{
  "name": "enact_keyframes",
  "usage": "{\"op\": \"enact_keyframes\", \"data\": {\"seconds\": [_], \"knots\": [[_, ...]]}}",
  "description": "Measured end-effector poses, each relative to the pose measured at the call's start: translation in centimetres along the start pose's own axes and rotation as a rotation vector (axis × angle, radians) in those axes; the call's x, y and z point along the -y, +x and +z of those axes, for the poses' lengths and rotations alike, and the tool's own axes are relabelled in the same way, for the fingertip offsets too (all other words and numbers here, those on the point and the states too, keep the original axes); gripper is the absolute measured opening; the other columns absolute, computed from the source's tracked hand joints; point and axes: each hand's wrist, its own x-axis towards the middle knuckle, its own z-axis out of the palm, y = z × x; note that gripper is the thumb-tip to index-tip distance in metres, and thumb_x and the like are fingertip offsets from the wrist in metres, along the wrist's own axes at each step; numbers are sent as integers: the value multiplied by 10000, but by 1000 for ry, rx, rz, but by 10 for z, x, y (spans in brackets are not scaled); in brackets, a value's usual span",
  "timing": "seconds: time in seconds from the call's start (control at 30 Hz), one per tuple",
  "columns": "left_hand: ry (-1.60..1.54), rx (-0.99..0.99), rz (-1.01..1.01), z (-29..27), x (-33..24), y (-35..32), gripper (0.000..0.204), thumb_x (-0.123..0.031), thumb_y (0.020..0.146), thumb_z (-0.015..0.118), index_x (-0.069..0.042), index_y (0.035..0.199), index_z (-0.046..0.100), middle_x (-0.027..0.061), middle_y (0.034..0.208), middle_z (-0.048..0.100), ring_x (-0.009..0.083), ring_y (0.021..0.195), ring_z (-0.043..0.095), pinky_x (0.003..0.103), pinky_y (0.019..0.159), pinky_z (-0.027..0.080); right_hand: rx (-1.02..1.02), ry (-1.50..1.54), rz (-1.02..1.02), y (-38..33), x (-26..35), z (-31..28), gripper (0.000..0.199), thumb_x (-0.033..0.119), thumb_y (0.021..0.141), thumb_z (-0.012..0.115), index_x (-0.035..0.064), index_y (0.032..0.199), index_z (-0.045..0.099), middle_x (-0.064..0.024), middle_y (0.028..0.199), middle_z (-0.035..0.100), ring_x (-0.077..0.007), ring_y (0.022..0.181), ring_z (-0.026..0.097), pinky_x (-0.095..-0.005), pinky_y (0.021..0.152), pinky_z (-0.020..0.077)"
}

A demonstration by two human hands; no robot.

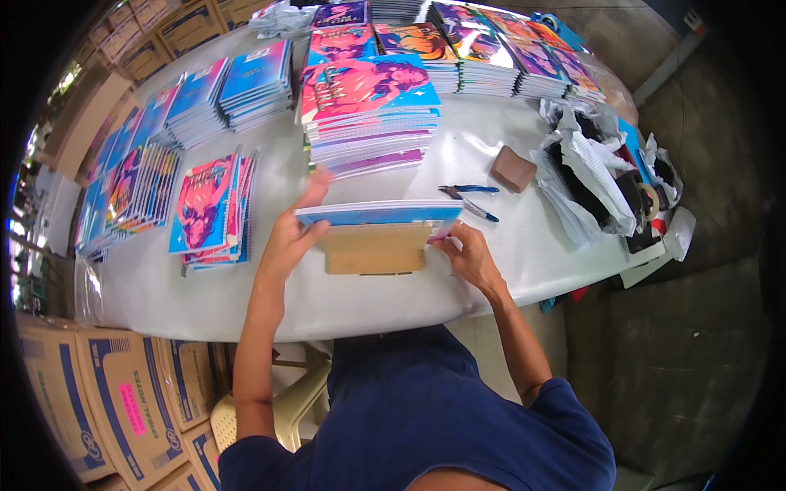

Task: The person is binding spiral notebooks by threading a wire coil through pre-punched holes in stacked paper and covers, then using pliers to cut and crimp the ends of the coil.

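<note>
A spiral notebook (pixel 372 216) with a blue cover stands tilted on edge between my hands, close to the table's front. My left hand (pixel 296 229) grips its left end, thumb on the near face and fingers behind. At the lower right corner, my right hand (pixel 465 252) is closed with thumb and fingertips pinching the edge where the binding ends. Under the notebook lies a tan board (pixel 375 255). Blue-handled cutting pliers (pixel 473 203) rest right of the notebook, near a brown block (pixel 513 168). Behind the notebook rises a tall stack of pink and blue notebooks (pixel 368 102).
A small pile of pink notebooks (pixel 205 209) lies to the left, with rows of blue notebooks (pixel 258 78) beyond. More notebook stacks (pixel 483 41) line the far side. Crumpled plastic wrapping (pixel 585 176) sits at right. Cardboard cartons (pixel 123 401) stand beside a cream chair (pixel 299 401).
</note>
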Motion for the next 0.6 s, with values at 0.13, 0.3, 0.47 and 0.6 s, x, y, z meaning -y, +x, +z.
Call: {"op": "enact_keyframes", "data": {"seconds": [0.13, 0.3, 0.47, 0.6], "knots": [[-239, -250, 5, 19, 9, -19, 1089, -506, 785, 747, -84, 1541, 88, 163, 1554, 257, 319, 1432, 250, 418, 1149, 211, -13, 198, -58, 0, 36, -4, 627, 107, 801, 765, 40, 1337, 448, -139, 1288, 544, -244, 1141, 529, -369, 971, 417], [-132, -280, -2, 30, 14, -17, 1149, -624, 763, 702, -114, 1549, 37, 191, 1556, 239, 313, 1427, 262, 411, 1150, 218, 147, 245, -24, 3, 27, 12, 857, 106, 787, 781, 21, 1472, 272, -136, 1498, 323, -220, 1385, 316, -382, 1114, 298], [-103, -509, 14, 2, 18, -32, 1125, -599, 777, 702, -130, 1551, 33, 165, 1583, 186, 323, 1443, 224, 464, 1151, 173, -284, -196, -247, 52, -46, -111, 262, -17, 884, 542, 27, 1115, 657, -106, 1102, 670, -226, 1052, 623, -327, 944, 452], [-62, -535, 30, -9, 10, -36, 1064, -534, 810, 702, -145, 1553, 47, 149, 1592, 171, 338, 1458, 184, 513, 1157, 121, -586, -1013, 110, 70, -134, -196, 159, 26, 791, 632, 11, 948, 656, -162, 925, 650, -353, 869, 639, -440, 757, 512]]}}
